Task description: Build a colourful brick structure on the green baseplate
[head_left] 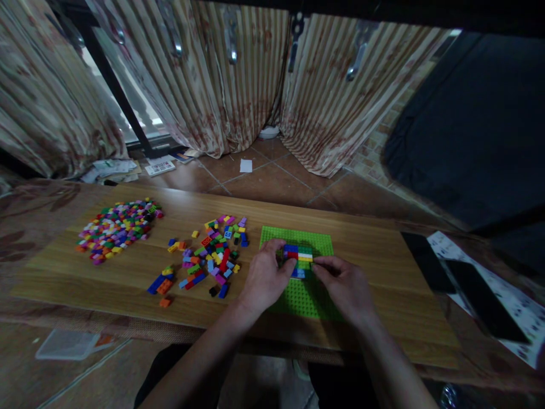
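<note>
A lime-green studded baseplate (pixel 306 304) lies on the wooden board. Over its middle is a small build of toy bricks (pixel 303 257) in blue, red, green, white, yellow and light blue. My left hand (pixel 266 275) grips the build from the left, its thumb over the near left part. At the build's right edge, the thumb and forefinger of my right hand (pixel 344 284) are pinched together. Whatever may be between those fingertips is too small to make out. My fingers hide both sides of the build, and I cannot tell whether it is pressed onto the baseplate.
Left of the baseplate, loose toy bricks (pixel 213 255) are scattered across the wooden board (pixel 383 335). A denser heap of small bricks (pixel 119 230) sits farther left. Dark flat devices (pixel 485 298) and a printed sheet (pixel 519 343) lie at the right. Striped curtains (pixel 251 79) hang beyond.
</note>
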A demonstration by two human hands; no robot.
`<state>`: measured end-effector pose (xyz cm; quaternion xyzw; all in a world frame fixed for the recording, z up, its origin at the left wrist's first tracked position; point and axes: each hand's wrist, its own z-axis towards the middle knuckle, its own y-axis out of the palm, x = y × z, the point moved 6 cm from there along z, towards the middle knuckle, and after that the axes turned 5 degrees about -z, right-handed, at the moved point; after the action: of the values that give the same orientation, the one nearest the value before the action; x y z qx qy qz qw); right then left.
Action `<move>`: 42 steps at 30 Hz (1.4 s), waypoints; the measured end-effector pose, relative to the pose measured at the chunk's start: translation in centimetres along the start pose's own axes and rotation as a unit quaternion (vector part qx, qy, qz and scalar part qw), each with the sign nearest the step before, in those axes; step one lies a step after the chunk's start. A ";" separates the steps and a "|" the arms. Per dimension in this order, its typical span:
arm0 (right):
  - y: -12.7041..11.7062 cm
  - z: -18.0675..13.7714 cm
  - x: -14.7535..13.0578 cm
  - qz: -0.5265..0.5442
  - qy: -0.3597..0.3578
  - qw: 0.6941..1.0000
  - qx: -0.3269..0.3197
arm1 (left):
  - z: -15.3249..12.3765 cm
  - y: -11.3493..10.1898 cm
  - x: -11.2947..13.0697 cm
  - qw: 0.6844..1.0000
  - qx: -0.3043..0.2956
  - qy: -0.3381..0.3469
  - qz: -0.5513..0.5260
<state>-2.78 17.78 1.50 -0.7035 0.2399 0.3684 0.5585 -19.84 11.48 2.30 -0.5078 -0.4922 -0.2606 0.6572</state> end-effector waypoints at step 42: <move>1.1 0.7 1.2 0.159 0.070 0.984 -0.023 | 1.4 0.7 -3.2 0.984 0.006 -0.060 -0.170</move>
<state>-2.98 18.23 -0.18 -0.6930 0.3788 0.4078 0.4581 -21.01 12.55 -0.94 -0.4274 -0.6112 -0.3344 0.5762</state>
